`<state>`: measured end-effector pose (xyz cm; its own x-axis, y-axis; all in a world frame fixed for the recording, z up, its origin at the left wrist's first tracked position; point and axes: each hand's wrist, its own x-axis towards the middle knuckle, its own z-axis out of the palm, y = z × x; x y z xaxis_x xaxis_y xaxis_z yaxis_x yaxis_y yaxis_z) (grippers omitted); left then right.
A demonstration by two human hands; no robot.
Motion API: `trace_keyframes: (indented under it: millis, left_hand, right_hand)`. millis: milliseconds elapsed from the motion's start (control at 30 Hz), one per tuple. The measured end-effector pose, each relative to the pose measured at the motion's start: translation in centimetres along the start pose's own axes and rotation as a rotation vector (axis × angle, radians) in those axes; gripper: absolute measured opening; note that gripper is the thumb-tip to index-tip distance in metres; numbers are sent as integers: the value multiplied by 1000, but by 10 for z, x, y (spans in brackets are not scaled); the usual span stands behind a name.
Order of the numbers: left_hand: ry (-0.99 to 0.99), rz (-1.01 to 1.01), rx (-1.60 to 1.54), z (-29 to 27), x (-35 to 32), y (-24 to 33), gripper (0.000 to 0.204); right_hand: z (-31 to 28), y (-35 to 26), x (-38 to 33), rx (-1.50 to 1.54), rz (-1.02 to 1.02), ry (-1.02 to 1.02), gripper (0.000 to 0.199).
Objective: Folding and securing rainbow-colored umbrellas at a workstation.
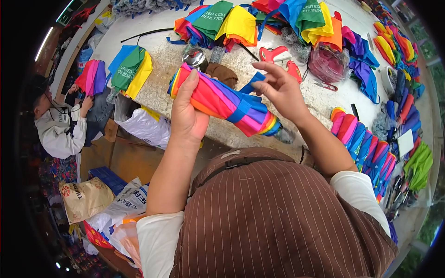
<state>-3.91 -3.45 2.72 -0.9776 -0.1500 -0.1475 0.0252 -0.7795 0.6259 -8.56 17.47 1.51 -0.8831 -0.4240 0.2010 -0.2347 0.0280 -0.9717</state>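
Note:
My left hand (190, 106) is wrapped round a folded rainbow umbrella (222, 99), thumb along its upper side. The umbrella is tilted, its far-left end up and its tip towards the lower right. A blue closing strap (239, 111) crosses its fabric. The loose end of that strap (251, 84) stands away from the umbrella, between the thumb and fingers of my right hand (280, 90). The right index finger is stretched out above it. Just beyond the umbrella are a round metal container (194, 58) and a brown cloth-like lump (221, 73).
Two red-handled tools (273, 54), a clear bag (329, 65) and several loose umbrellas (236, 25) lie across the worktable (157, 51). Rolled umbrellas (364, 141) are lined up at right. A co-worker (60, 125) handles an umbrella at left. Sacks (85, 199) stand below.

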Motion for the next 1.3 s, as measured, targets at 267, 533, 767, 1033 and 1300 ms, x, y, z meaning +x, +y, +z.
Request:
trace_keyframes:
  millis: [267, 533, 767, 1033, 1300]
  left_hand:
    - [94, 39, 87, -7, 7, 3, 20]
    - [-105, 185, 126, 34, -13, -1, 21]
    - [-506, -54, 134, 49, -11, -5, 30]
    - [-236, -342, 250, 63, 29, -60, 35]
    - [-346, -631, 136, 19, 70, -80, 32]
  right_hand:
    - [41, -27, -38, -843, -895, -35, 23]
    - [9, -45, -11, -625, -509, -64, 90]
    - [12, -17, -60, 733, 488, -600, 60]
    - [-11, -29, -118, -341, 345, 86, 78]
    - [-135, -37, -249, -1022, 840, 812, 80]
